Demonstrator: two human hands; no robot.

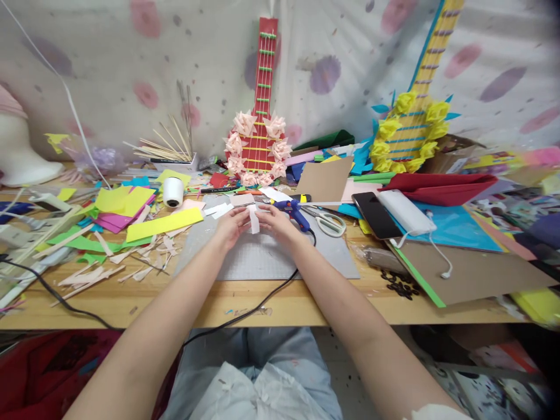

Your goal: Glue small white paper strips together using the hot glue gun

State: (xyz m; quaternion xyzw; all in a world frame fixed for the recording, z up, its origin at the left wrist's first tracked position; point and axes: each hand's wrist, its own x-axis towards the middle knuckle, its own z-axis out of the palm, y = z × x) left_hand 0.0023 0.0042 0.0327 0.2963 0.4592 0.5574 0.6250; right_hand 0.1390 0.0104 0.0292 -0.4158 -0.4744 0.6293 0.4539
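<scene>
Between my two hands is a small white strip of paper, held upright above the grey cutting mat. My left hand has its fingers closed on the strip's left side. From the right, my right hand pinches the same strip. Just beyond my right hand lies a blue glue gun with a black cord. Scissors with pale handles rest to the right of it. Behind my fingers are a small greyish card piece and white paper scraps.
A red paper guitar with pink flowers and a yellow guitar stand at the back. Left are yellow paper, a white cup-shaped object and scraps. Right are a phone, a white power bank and brown cardboard.
</scene>
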